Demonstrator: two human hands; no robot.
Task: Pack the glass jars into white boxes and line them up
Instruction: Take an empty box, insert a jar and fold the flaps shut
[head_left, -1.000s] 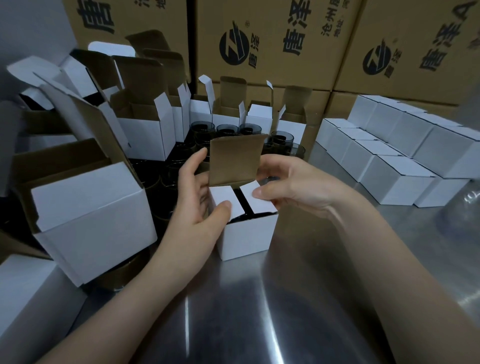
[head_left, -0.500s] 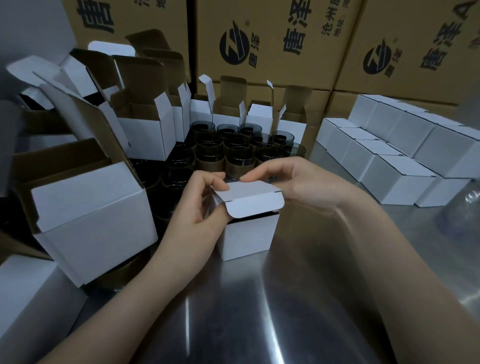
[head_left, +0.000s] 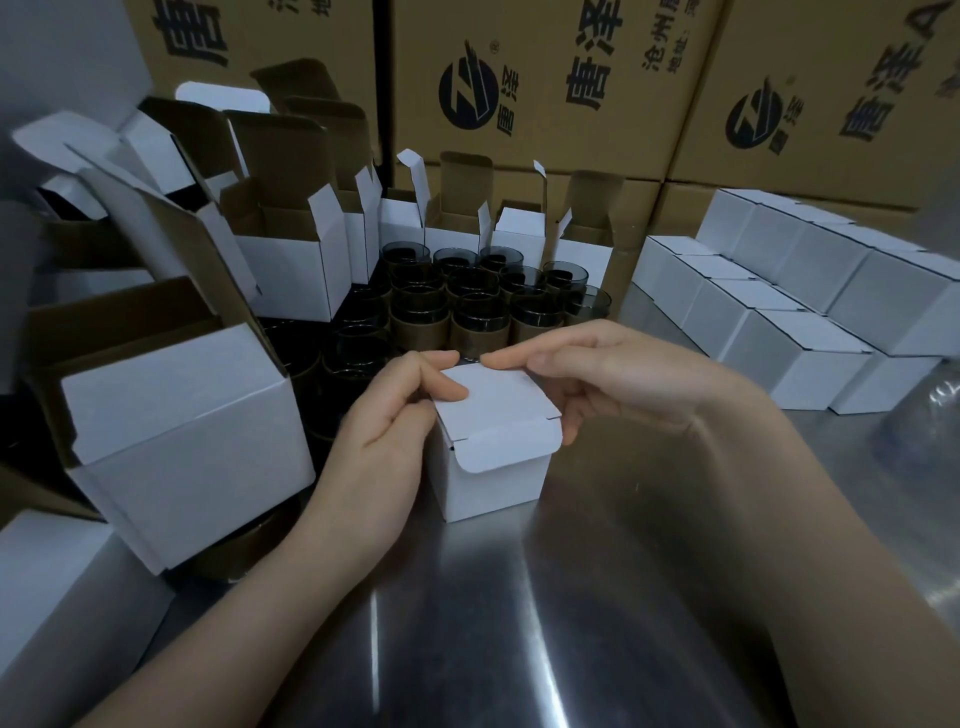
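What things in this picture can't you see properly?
- Inside the small white box, head view: its lid covers whatever it holds.
- Left hand palm and right hand palm: turned away.
- Jars at back left: too dark to count.
- Brown cartons: printing cut off by the top edge.

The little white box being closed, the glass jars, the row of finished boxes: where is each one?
white box (head_left: 496, 486), head view, front wall.
glass jars (head_left: 475, 317), head view, a front jar's body.
finished boxes (head_left: 802, 364), head view, nearest box's side.
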